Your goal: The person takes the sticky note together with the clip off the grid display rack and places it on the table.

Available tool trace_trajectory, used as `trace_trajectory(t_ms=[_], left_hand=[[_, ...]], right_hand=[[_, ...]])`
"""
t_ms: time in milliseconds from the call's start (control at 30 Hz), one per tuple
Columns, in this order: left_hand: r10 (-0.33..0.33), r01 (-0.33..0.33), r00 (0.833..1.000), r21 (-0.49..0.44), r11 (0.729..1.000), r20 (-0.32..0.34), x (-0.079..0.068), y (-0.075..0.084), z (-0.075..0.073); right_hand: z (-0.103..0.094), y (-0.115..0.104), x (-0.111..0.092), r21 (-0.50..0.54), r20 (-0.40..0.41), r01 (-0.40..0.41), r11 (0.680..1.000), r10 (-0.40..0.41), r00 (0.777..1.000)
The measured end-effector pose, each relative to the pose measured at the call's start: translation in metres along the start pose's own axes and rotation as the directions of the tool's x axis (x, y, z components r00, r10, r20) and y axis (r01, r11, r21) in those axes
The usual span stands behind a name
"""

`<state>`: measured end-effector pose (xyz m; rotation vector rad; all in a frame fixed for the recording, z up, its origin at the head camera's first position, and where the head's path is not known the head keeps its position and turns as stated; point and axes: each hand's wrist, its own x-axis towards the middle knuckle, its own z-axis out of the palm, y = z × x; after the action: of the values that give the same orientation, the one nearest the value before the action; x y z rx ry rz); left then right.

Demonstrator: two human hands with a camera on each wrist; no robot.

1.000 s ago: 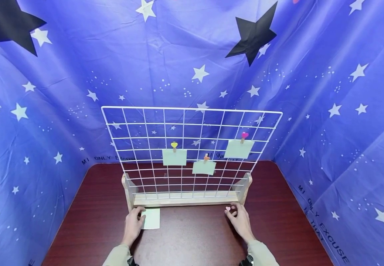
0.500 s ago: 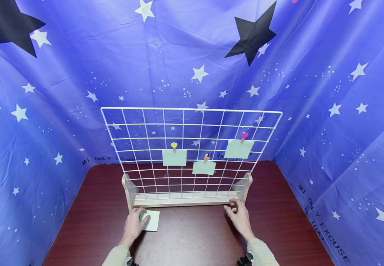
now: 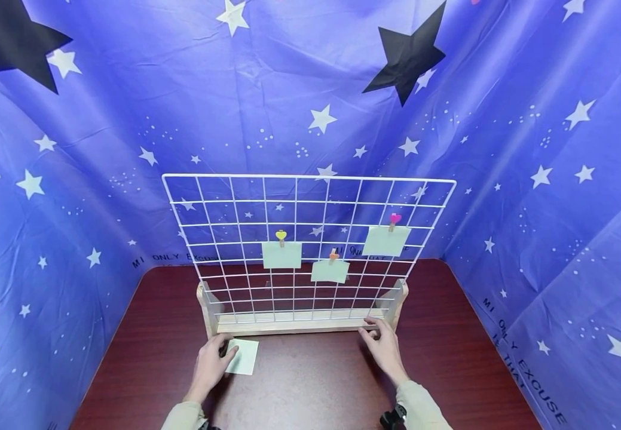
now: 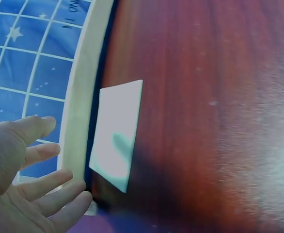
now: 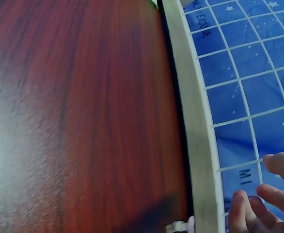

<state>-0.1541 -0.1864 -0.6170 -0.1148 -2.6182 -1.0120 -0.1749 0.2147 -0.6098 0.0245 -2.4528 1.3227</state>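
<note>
My left hand (image 3: pixel 210 365) hovers at the left edge of a pale green square of paper (image 3: pixel 243 357) on the table. Its fingers (image 4: pixel 50 198) are spread and hold nothing in the left wrist view. My right hand (image 3: pixel 384 351) is by the right end of the rack's wooden base (image 3: pixel 294 325), with fingers bent loosely and nothing between them. Low in the right wrist view, a small clothespin with a pink top (image 5: pixel 181 225) lies beside the base. The head view does not show that clothespin, with the right hand over that area.
A white wire grid (image 3: pixel 310 202) stands upright in the base. Three pale green papers hang on it, under clothespins with a yellow heart (image 3: pixel 281 235), an orange heart (image 3: pixel 334 255) and a magenta heart (image 3: pixel 394 218). Blue star-patterned cloth surrounds the dark red table (image 3: pixel 450 358).
The left hand has drawn back left from the paper, which lies slightly rotated. The right hand has shifted a little left and toward the base; the pink heart beside its fingertips is no longer visible from above.
</note>
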Motion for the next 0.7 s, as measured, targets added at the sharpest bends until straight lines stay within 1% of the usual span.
trace_trajectory(t_ms=[133,267,400,533,567,633,700], left_hand=[[0.014,-0.016,1.0,-0.079,0.997,-0.022,0.007,0.003,-0.003],[0.02,-0.023,1.0,-0.181,0.983,-0.022,0.017,0.011,-0.007],[0.033,-0.034,0.999,-0.266,0.963,-0.01,0.028,0.023,-0.011],[0.047,-0.046,0.999,-0.313,0.949,-0.005,0.037,0.038,-0.015],[0.056,-0.056,0.998,-0.319,0.946,-0.008,0.04,0.043,-0.017],[0.089,-0.095,0.995,-0.317,0.943,-0.034,0.045,0.05,-0.018],[0.131,-0.146,0.989,-0.306,0.941,-0.068,0.052,0.058,-0.02]], right_hand=[[0.003,-0.01,0.001,0.049,-0.001,0.048,0.998,-0.048,0.999],[0.003,-0.023,0.002,0.09,0.003,0.081,0.993,-0.081,0.997],[0.002,-0.04,0.005,0.099,-0.011,0.132,0.986,-0.132,0.991],[0.003,-0.056,0.009,0.142,-0.023,0.162,0.977,-0.16,0.987],[0.003,-0.061,0.01,0.152,-0.026,0.167,0.974,-0.165,0.986],[0.004,-0.07,0.012,0.162,-0.032,0.175,0.971,-0.172,0.985],[0.0,-0.087,0.013,0.171,-0.039,0.197,0.965,-0.193,0.98]])
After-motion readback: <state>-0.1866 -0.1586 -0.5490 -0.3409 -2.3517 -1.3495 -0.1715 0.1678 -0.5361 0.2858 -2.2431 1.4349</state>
